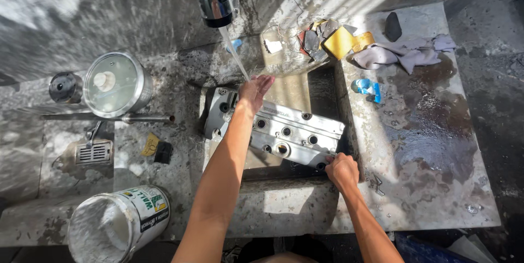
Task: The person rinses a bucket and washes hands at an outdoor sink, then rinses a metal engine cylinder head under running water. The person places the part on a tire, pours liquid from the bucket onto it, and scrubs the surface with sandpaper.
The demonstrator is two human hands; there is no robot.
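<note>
— Where are our hands?
— Our left hand (255, 89) reaches out open, palm under the tap's water stream (234, 55). Our right hand (341, 171) grips the near corner of the metal engine cover (284, 132) lying across the sink (284, 197).

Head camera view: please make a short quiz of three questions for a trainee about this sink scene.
1. True or false: water from the tap is running onto the left hand.
2. What does the right hand grip?
A. the grey cloth
B. the near corner of the metal engine cover
C. the white bucket
3. Which thing stands left of the sink, beside the metal bar?

Key: 1 true; 2 B; 3 the pot with a glass lid.
</note>
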